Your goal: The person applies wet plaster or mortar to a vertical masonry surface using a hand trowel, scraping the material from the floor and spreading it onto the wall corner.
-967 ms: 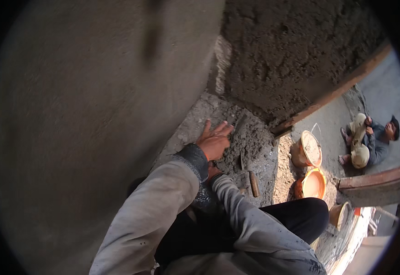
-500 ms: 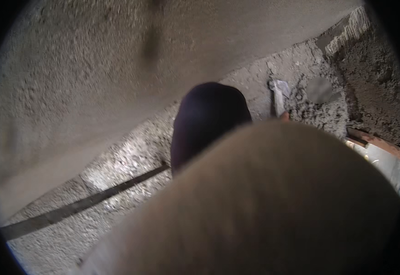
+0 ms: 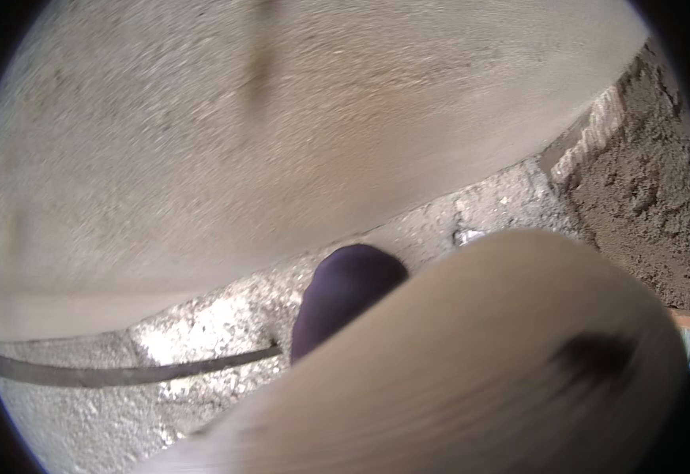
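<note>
A large blurred beige sleeve of my own fills the lower right, very close to the camera, with a dark patch on it. Both my hands are out of sight. Behind the sleeve shows a dark rounded shape, likely my knee. A long flat dark strip lies on the rough, sunlit floor at the lower left. A small pale shiny thing on the floor by the wall is mostly hidden behind the sleeve and too small to name.
A grey plastered wall spans the upper part, meeting the floor along a slanting edge. Coarse dark mortar with a pale ragged edge covers the surface at the right. A bit of reddish board shows at the far right rim.
The view has swung sharply and brightened. The buckets, the other person and my hands have left sight. My sleeve has risen close to the camera, covering the lower right.
</note>
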The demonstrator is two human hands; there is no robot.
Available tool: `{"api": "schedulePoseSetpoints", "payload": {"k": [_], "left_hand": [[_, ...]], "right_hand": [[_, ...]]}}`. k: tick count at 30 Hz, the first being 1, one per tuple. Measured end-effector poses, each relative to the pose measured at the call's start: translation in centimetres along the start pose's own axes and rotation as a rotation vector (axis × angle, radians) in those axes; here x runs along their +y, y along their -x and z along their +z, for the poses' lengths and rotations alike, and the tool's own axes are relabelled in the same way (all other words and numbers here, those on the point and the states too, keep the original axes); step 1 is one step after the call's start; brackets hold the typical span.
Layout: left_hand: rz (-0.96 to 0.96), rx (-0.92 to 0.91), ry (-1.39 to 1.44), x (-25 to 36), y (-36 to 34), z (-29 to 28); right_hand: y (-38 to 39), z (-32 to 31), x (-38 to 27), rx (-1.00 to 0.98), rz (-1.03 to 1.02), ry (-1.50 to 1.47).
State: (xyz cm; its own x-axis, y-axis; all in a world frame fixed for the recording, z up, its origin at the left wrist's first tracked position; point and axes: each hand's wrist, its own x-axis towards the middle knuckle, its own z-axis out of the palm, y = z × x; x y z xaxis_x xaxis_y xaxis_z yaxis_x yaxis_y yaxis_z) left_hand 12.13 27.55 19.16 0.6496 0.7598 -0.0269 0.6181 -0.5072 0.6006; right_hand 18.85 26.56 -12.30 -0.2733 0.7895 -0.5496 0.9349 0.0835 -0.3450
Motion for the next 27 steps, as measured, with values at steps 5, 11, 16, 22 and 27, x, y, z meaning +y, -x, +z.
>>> {"api": "schedulePoseSetpoints", "payload": {"k": [5,11,16,22,27], "left_hand": [[0.128,0.04,-0.102,0.6,0.4,2.5],[0.07,0.056,-0.139,2.3,0.5,1.6],[0.081,0.111,-0.193,2.4,1.4,0.0],[-0.008,0.339,-0.309,-0.2,4.1,-3.1],[-0.275,0.083,-0.299,-5.0,6.0,-3.3]], "right_hand": [[-6.8,9.2,5.1,0.354,-0.071,-0.008],[-2.4,5.1,2.4,0.113,-0.039,-0.044],[-0.9,-0.4,2.7,0.164,-0.164,-0.117],[0.6,-12.3,-2.0,0.21,-0.204,-0.865],[-1.7,-20.3,-0.4,0.44,-0.267,-0.96]]}}
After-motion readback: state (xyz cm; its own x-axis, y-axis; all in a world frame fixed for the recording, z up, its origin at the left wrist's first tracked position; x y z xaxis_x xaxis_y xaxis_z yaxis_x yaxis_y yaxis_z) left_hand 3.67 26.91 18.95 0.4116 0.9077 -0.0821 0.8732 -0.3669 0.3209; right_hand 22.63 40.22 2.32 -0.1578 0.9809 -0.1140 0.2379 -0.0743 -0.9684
